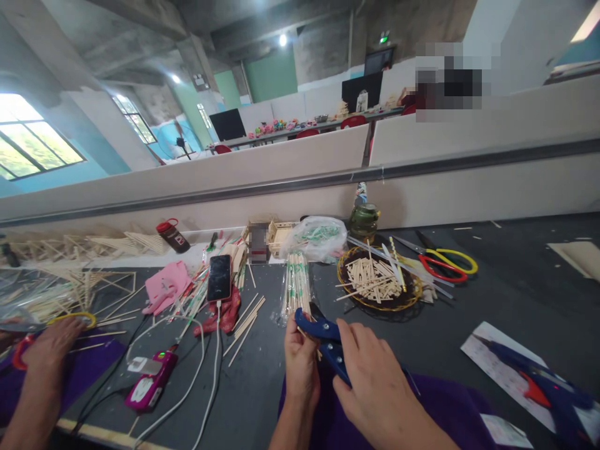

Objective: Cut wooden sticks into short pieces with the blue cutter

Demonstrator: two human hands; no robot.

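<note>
the right hand (375, 381) is closed around the handles of a blue-handled metal cutter (323, 340), low in the middle of the view, just above a purple cloth (450, 406) at the near edge of the dark grey desk (515, 294). the cutter's head points up and left, over the knuckles of the left hand (300, 362). the left hand is curled shut beside it, touching the cutter, and pinches a thin pale wooden stick (319, 355), of which only a short end shows between thumb and tool.

just beyond the hands lies a clear plastic pack of long wooden sticks with green print (297, 287). to its right sits a round woven tray (407, 299) filled with short cut stick pieces, and past that a pair of scissors with yellow and red handles (447, 262). a black phone (219, 278) lies to the left on a litter of loose sticks, near a pink folded cloth (164, 287); a white cable (213, 375) runs from it toward the near edge beside a pink small device (150, 381). far right, a blue hot-glue gun (539, 375) rests on white paper.

at the left edge another person's hand (51, 347) lies flat by a yellow scissor loop (70, 319).
</note>
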